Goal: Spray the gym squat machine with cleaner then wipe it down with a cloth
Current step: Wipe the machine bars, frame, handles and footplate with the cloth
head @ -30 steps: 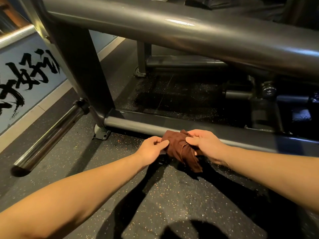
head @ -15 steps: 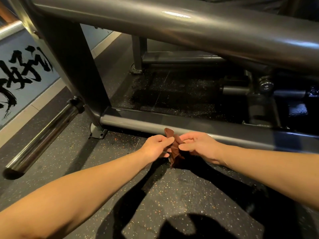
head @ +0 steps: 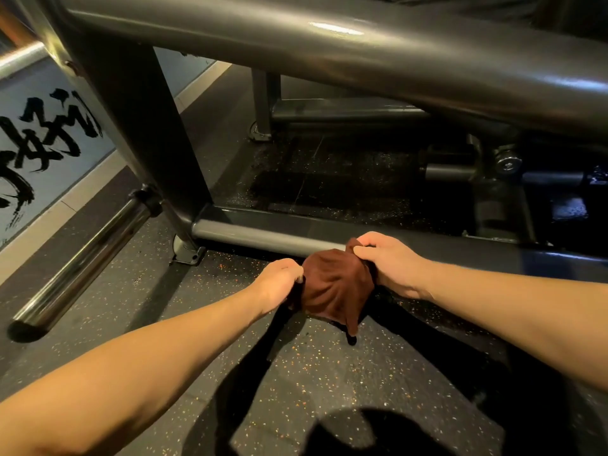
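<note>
A brown cloth (head: 332, 287) is stretched between my two hands just in front of the squat machine's low grey base rail (head: 260, 236). My left hand (head: 279, 281) grips the cloth's left edge with curled fingers. My right hand (head: 388, 261) pinches its upper right corner, close to the rail. A loose corner of the cloth hangs down toward the speckled floor. The machine's thick upper tube (head: 329, 47) runs across the top of the view and its upright post (head: 144, 133) stands at the left. No spray bottle is in view.
A chrome weight peg (head: 88, 261) sticks out low at the left of the post. The wall with black brush lettering (head: 39, 146) runs along the left. Dark machine parts and a bolt (head: 508, 164) sit behind the rail at right. Speckled rubber floor (head: 329, 373) lies below my arms.
The cloth was bunched narrow between my fingertips half a second ago; now my hands have drawn apart and it is spread wide. My right hand has risen toward the rail.
</note>
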`<control>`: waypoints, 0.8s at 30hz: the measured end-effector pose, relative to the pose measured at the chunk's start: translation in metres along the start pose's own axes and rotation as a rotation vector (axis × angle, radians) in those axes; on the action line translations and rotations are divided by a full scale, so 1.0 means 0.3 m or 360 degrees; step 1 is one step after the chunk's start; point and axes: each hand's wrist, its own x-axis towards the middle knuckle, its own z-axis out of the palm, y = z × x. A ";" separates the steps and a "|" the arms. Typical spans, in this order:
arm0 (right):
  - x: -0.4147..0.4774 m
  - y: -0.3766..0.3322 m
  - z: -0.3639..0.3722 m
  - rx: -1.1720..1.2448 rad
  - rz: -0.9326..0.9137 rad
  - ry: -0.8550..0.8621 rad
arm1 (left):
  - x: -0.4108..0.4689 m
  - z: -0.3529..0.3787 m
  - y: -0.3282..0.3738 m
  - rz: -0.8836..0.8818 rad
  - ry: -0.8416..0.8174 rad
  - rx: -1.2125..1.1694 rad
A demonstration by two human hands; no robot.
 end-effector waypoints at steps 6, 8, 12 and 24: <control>0.015 -0.063 0.022 -0.0235 0.0048 -0.0228 | -0.003 -0.016 -0.008 0.0031 -0.0465 0.0139; 0.030 -0.067 -0.001 -0.0611 0.0019 -0.0274 | -0.006 -0.019 -0.009 0.0053 -0.0427 0.0252; 0.019 -0.058 -0.009 -0.1469 -0.0095 -0.0422 | -0.023 -0.036 -0.009 0.0067 -0.0350 0.0241; 0.049 -0.021 0.081 -0.1748 -0.0441 -0.0393 | -0.049 -0.028 0.015 0.0187 -0.0451 0.0197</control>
